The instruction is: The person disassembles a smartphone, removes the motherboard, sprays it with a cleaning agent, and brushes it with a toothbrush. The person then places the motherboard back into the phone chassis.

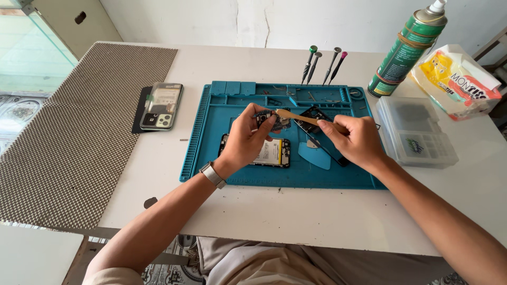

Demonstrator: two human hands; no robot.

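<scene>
Left hand (247, 138) grips circuit board (270, 120) — right hand (355, 138) brushes it (wooden brush (298, 118)).

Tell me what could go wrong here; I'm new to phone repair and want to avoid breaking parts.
The small circuit board is pinched in the left hand in mid-air; the brush in the right hand could push it loose. It might drop onto the opened phone on the blue mat. Upright screwdrivers behind could be knocked.

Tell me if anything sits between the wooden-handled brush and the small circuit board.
Nothing visible does. The right hand holds the wooden-handled brush with its tip reaching the small dark circuit board pinched in the left hand, above the blue mat.
</scene>
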